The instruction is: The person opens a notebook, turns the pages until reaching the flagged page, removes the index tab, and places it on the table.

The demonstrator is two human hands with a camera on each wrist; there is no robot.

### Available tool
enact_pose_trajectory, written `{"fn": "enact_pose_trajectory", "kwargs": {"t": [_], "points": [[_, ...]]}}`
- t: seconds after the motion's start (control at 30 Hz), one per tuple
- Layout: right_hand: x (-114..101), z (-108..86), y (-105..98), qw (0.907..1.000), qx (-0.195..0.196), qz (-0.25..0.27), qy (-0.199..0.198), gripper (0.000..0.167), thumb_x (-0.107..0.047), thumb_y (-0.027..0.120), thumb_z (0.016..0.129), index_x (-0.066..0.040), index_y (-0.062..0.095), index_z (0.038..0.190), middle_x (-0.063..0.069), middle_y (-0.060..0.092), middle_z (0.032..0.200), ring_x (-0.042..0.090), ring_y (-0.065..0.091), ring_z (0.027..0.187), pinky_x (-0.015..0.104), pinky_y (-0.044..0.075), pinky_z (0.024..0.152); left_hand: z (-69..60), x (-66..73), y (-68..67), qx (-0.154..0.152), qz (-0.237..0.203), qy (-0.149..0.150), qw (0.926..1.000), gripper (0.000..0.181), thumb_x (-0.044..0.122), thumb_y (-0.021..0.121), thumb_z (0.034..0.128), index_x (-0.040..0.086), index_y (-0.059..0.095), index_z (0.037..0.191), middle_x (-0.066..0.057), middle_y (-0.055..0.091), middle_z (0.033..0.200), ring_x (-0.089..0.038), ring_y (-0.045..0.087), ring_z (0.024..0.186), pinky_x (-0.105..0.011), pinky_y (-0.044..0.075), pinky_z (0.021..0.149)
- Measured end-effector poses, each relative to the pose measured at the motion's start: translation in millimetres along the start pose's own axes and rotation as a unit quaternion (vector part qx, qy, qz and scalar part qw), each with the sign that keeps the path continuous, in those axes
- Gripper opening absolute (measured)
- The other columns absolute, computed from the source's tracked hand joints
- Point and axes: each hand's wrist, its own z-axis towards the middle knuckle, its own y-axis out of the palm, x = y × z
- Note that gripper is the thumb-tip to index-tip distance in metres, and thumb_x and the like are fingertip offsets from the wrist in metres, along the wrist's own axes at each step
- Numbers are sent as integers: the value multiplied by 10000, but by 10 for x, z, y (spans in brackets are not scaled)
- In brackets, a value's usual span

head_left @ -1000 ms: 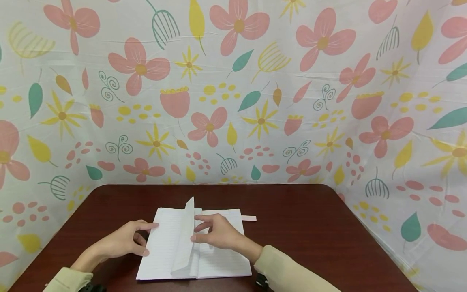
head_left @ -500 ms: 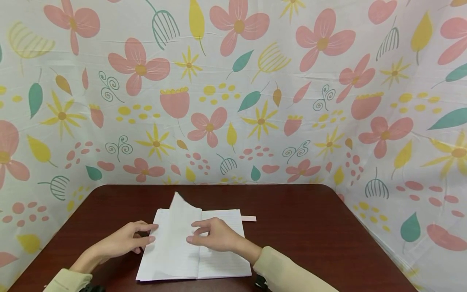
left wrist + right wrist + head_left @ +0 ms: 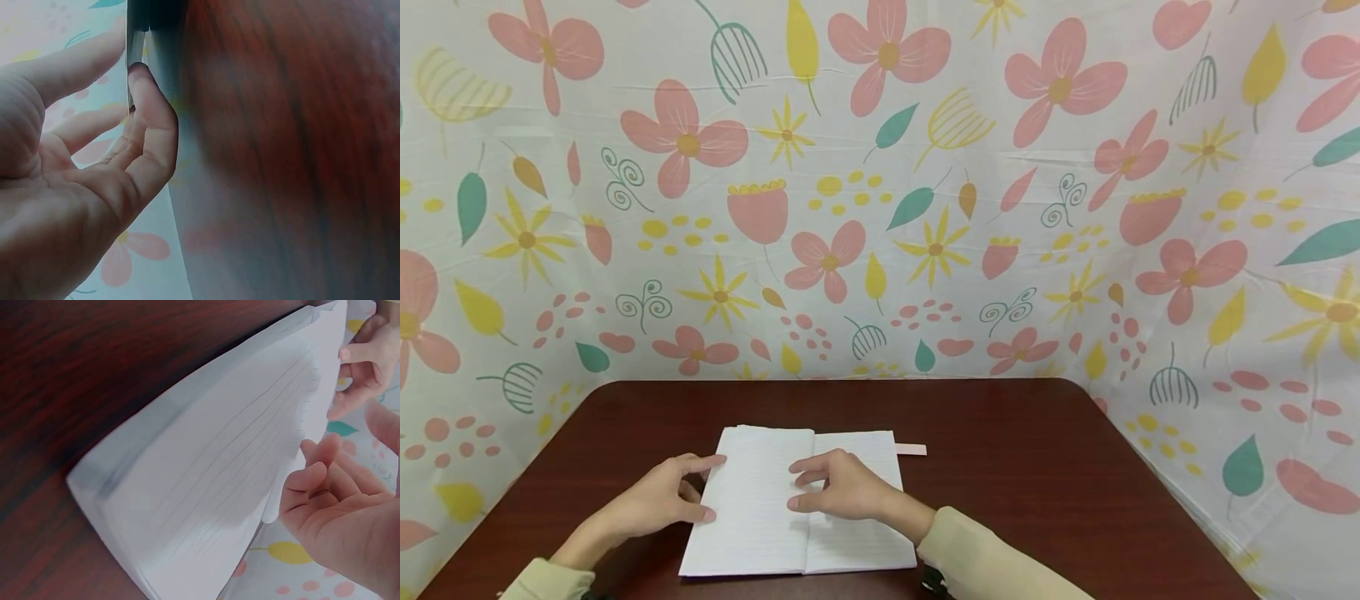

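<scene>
A notebook [image 3: 752,525] with white lined pages lies spread on the dark table, its centre fold running away from the person. At its left edge my left hand [image 3: 651,504] holds the pages, thumb and forefinger on top. In the left wrist view, other fingers of that left hand [image 3: 119,144] curl behind the thin edge. Over the middle fold hovers my right hand [image 3: 850,487], fingers loosely bent with a gap to the thumb and nothing between them. From the right wrist view, the right hand [image 3: 344,494] appears above the lined page [image 3: 219,456].
A pale pink strip [image 3: 912,449] sticks out past the notebook's upper right edge. Dark reddish wood tabletop [image 3: 1037,483] surrounds the notebook. Behind and on the right hangs a white cloth [image 3: 880,208] printed with flowers and leaves.
A page that stood raised near the fold has swung left and now lies flat on the left side. My right hand has let go of it, staying near the fold.
</scene>
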Motion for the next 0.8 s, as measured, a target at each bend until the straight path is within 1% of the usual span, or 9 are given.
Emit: {"fn": "enact_pose_trajectory", "kwargs": {"t": [0.1, 0.17, 0.3, 0.5, 0.63, 0.8], "points": [[-4, -2, -3, 10000, -20, 7, -6, 460, -205, 858, 893, -64, 738, 1315, 57, 781, 1122, 96, 692, 858, 252, 530, 692, 4, 10, 12, 52, 104, 22, 9999, 835, 43, 863, 858, -110, 419, 1549, -258, 468, 1260, -183, 624, 728, -283, 492, 627], [-7, -9, -15, 10000, -55, -5, -25, 464, -211, 853, 898, -64, 735, 1322, 56, 780, 1130, 95, 693, 869, 248, 530, 704, 5, 12, 8, 35, 99, 64, 9999, 831, 27, 858, 854, -107, 422, 1549, -252, 465, 1242, -175, 598, 711, -282, 481, 615], [-1, -34, -60, 9999, -97, -37, -80, 468, -196, 848, 900, -57, 728, 1330, 54, 780, 1128, 93, 695, 861, 249, 531, 722, 0, 11, -3, -48, 95, 86, 9999, 800, 5, 849, 853, -104, 447, 1537, -281, 477, 1297, -192, 616, 738, -292, 496, 622], [78, -106, -201, 9997, -39, -201, -121, 517, -187, 864, 879, -46, 714, 1353, 40, 779, 1118, 101, 659, 742, 253, 511, 676, 21, -16, -24, -184, 52, 107, 9998, 768, -26, 830, 862, -126, 451, 1522, -302, 475, 1323, -251, 653, 807, -309, 534, 651], [180, -176, -330, 9991, 56, -367, -195, 555, -178, 876, 857, -30, 703, 1363, 58, 775, 1116, 108, 596, 657, 255, 490, 633, 19, -14, -32, -237, 47, 78, 9997, 756, -28, 827, 866, -128, 457, 1517, -297, 476, 1327, -266, 643, 818, -310, 529, 656], [339, -282, -494, 9974, 100, -693, -187, 601, -204, 901, 833, -37, 697, 1372, 60, 751, 1104, 71, 453, 559, 236, 428, 571, 8, -7, -36, -260, 86, 91, 9996, 754, -18, 832, 862, -140, 461, 1508, -266, 489, 1289, -241, 625, 786, -299, 506, 639]]}}
